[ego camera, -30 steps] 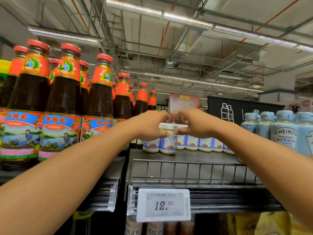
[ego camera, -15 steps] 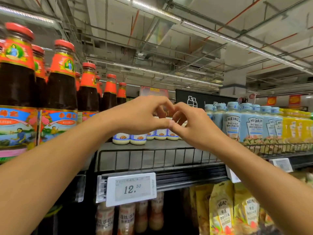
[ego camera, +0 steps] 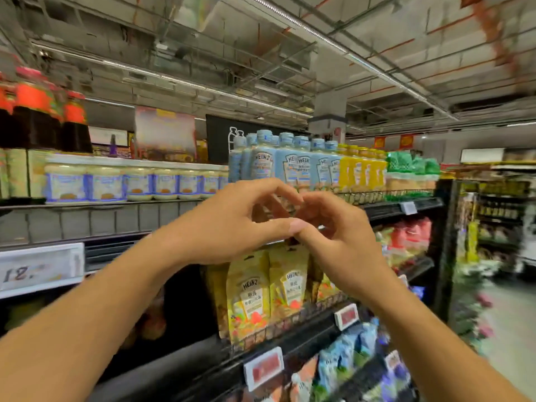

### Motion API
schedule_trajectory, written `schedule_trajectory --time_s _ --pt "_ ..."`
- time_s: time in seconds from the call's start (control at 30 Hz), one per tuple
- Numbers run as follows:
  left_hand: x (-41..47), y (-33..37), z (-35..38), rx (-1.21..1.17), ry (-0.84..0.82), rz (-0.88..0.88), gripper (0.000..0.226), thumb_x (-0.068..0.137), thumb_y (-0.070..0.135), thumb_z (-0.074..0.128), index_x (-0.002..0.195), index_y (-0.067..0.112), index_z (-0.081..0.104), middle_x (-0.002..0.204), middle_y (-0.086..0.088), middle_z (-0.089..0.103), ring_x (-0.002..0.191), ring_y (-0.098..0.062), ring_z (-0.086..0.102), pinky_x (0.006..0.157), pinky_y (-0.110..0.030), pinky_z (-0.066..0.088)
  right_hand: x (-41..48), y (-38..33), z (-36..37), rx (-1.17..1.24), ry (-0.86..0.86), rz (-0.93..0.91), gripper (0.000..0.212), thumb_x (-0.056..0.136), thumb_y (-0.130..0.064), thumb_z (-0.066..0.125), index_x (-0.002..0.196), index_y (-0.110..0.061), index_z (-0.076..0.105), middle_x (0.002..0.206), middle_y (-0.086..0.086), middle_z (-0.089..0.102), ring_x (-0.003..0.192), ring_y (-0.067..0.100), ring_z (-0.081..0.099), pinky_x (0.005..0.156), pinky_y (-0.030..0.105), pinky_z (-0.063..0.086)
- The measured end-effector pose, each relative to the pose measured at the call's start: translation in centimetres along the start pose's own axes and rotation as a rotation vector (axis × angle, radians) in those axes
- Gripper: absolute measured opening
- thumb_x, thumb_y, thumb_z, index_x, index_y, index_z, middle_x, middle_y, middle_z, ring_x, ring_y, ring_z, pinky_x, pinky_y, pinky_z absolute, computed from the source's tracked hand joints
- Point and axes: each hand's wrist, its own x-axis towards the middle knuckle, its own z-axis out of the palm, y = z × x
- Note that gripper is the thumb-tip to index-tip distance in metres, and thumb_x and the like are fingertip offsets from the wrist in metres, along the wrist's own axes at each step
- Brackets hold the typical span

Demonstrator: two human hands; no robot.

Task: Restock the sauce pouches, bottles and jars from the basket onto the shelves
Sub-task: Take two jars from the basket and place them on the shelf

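My left hand [ego camera: 229,224] and my right hand [ego camera: 339,236] are raised side by side in front of the shelves, fingertips touching each other. Their fingers are loosely curled and hold nothing. Behind and to the left, a row of white-lidded jars [ego camera: 139,182] with blue labels stands on the top wire-fronted shelf [ego camera: 101,219]. Pale blue Heinz bottles [ego camera: 290,163] stand just beyond my hands. Yellow Heinz pouches [ego camera: 249,294] hang on the shelf below my wrists. The basket is out of view.
Dark sauce bottles with red caps [ego camera: 34,123] stand at the far left, yellow bottles [ego camera: 359,169] to the right of the blue ones. A price tag reading 12 [ego camera: 40,268] clips to the shelf edge. The aisle floor [ego camera: 507,329] opens at the right.
One second ago both hands held a white-lidded jar at the shelf. They have let go and drawn back empty, and my view has swung to the right.
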Motion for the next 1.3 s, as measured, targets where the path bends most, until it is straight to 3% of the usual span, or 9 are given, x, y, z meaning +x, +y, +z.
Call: schedule_trajectory --time_s 0.1,0.2,0.3,0.43,0.5,0.6,0.73,0.93,1.3 --pt "1.4 0.8 5.3 -0.191 -0.035 0.014 0.034 0.081 0.056 0.065 0.112 0.041 0.064 0.099 0.014 0.07 0.086 -0.005 0.069 0.073 -0.03 0.057 -3.7 1.6 -4.0 -0.022 0.033 0.09 0.019 0.089 -0.038 0.07 0.106 -0.035 0.064 0.09 -0.014 0.069 0.083 0.007 0.067 0.069 0.02 0.052" --pt "2.5 1.7 11.5 -0.378 -0.045 -0.007 0.033 0.079 0.054 0.068 0.109 0.041 0.065 0.097 0.004 0.071 0.085 -0.02 0.07 0.077 -0.042 0.06 -7.6 3.4 -8.1 -0.034 0.088 0.17 0.018 0.091 -0.027 0.073 0.108 -0.028 0.068 0.09 -0.011 0.071 0.084 0.009 0.069 0.073 0.028 0.056" --pt "3.5 2.9 17.9 -0.526 -0.077 -0.025 0.03 0.079 0.048 0.069 0.107 0.039 0.066 0.094 0.0 0.072 0.081 -0.022 0.071 0.07 -0.035 0.058 -11.6 4.8 -11.9 -0.03 0.137 0.264 0.02 0.09 -0.016 0.074 0.104 -0.028 0.067 0.09 -0.006 0.073 0.08 0.01 0.071 0.073 0.033 0.058" --pt "4.6 4.7 25.7 -0.714 -0.167 -0.059 0.026 0.088 0.031 0.069 0.113 0.026 0.065 0.09 -0.003 0.073 0.079 -0.02 0.071 0.065 -0.024 0.054 -16.9 6.2 -16.6 -0.061 0.179 0.394 0.021 0.085 -0.034 0.071 0.106 -0.031 0.068 0.088 -0.004 0.073 0.08 0.017 0.071 0.065 0.035 0.059" --pt "5.1 5.6 29.0 -0.79 -0.201 -0.084 0.023 0.091 0.021 0.069 0.114 0.021 0.065 0.092 -0.008 0.072 0.078 -0.023 0.071 0.066 -0.027 0.055 -19.2 6.8 -18.6 -0.058 0.211 0.462 0.025 0.082 -0.038 0.07 0.106 -0.03 0.068 0.086 -0.004 0.073 0.076 0.017 0.071 0.064 0.029 0.057" --pt "5.9 6.7 33.2 -0.858 -0.254 -0.105 0.022 0.092 0.016 0.067 0.113 0.022 0.065 0.092 -0.01 0.072 0.078 -0.024 0.071 0.068 -0.033 0.057 -22.0 7.9 -21.4 -0.042 0.288 0.55 0.022 0.084 -0.024 0.072 0.106 -0.021 0.069 0.084 -0.004 0.073 0.074 0.013 0.069 0.065 0.027 0.056" --pt "6.9 7.4 38.1 -0.97 -0.295 -0.145 0.021 0.093 0.009 0.064 0.114 0.015 0.064 0.089 -0.01 0.073 0.072 -0.016 0.068 0.067 -0.031 0.056 -24.9 9.9 -24.0 -0.022 0.375 0.647 0.021 0.091 -0.002 0.069 0.107 -0.017 0.069 0.086 0.01 0.072 0.074 0.017 0.068 0.062 0.027 0.056" --pt "9.0 6.2 45.1 -1.068 -0.361 -0.183 0.03 0.085 0.026 0.068 0.113 0.016 0.063 0.087 -0.004 0.073 0.072 -0.015 0.067 0.067 -0.03 0.056 -28.2 14.5 -25.6 -0.013 0.458 0.758 0.021 0.092 -0.002 0.064 0.109 -0.015 0.067 0.09 0.016 0.071 0.07 0.017 0.066 0.059 0.028 0.056" --pt "16.9 -1.4 57.2 -1.145 -0.465 -0.331 0.02 0.092 0.009 0.064 0.108 0.02 0.065 0.087 -0.005 0.073 0.072 -0.012 0.067 0.065 -0.026 0.056 -29.2 28.1 -28.7 -0.015 0.562 0.951 0.017 0.092 -0.002 0.065 0.107 -0.011 0.066 0.084 0.009 0.069 0.068 0.015 0.064 0.06 0.025 0.055"
